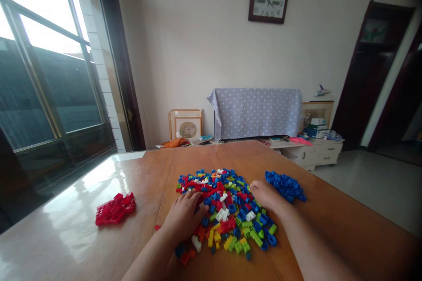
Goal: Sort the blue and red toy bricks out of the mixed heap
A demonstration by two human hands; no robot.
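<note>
A mixed pile of toy building bricks [227,207] in red, blue, green, yellow, white and orange lies on the wooden table [151,246]. My left hand [186,210] rests on the pile's left side, palm down, thumb apart from the fingers; the fingertips reach in among red pieces. At the right edge of the pile is my right hand [263,194], its fingers curled together. What they hold, if anything, is hidden. Just beyond that hand sits a separate heap of blue bricks [286,186]. Over on the left, apart from both hands, lies a group of red pieces [115,209].
Light glares on the table's left part, beside a large window [49,61]. Behind the table stands a low white cabinet [318,154] with a polka-dot cloth [257,114] draped over something on it. Framed pictures [187,128] lean against the wall, below a clock [269,0].
</note>
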